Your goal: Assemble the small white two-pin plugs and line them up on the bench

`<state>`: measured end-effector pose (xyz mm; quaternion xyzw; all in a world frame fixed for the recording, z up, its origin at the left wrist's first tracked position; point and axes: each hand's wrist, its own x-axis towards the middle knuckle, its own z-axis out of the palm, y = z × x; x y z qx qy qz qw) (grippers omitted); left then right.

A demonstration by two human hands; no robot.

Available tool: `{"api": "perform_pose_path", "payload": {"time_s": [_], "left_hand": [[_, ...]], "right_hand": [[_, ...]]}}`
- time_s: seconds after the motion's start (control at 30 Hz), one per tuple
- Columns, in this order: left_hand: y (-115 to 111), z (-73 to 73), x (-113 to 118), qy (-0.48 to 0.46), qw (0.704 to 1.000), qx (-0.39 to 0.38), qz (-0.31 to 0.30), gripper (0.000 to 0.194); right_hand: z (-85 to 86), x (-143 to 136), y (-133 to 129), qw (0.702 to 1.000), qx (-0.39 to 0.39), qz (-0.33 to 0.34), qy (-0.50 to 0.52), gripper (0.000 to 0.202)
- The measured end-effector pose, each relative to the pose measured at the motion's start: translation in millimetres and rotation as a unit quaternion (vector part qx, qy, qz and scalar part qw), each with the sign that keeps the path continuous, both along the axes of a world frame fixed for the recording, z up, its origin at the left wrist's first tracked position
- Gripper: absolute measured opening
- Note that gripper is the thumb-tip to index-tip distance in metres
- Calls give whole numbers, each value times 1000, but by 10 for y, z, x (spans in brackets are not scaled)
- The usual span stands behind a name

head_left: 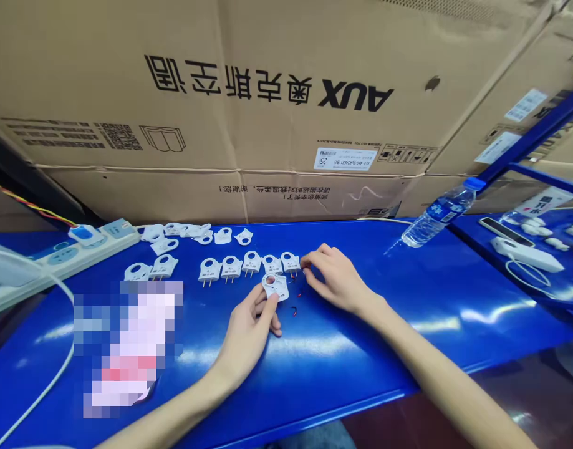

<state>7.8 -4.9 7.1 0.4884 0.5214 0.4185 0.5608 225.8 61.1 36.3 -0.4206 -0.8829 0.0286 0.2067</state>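
Observation:
My left hand [251,321] pinches a white plastic plug cover [275,287] with a round hole, its flat face turned up. My right hand [333,274] is just to the right, fingers curled and tips drawn together at the edge of a white two-pin plug [290,263]. Whether something small is between those fingertips, I cannot make out. That plug ends a row of several similar ones, including another two-pin plug [210,270] at the left end. Below the right hand lie a short dark piece with a red end [294,310] and a tiny red bit [300,295].
More white plug covers [187,231] lie loosely towards the back. A white power strip [64,255] with cables is at left, near a blurred pink item [131,349]. A water bottle [438,215] leans at back right. Large cardboard boxes [267,137] stand behind the blue table [361,374].

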Motion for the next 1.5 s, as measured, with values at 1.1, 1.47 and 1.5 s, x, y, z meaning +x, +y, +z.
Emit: {"api": "perform_pose_path", "payload": {"time_s": [1.1, 1.47, 1.5], "left_hand": [[-21, -35, 13, 17, 999, 31, -35, 57], [-5, -25, 8, 12, 999, 34, -24, 54], [-7, -27, 7, 15, 999, 32, -28, 54]], "right_hand": [[-173, -364, -278, 954, 0, 64, 293, 16], [-176, -343, -240, 963, -12, 92, 253, 14], [-171, -339, -238, 965, -11, 89, 248, 14]]}}
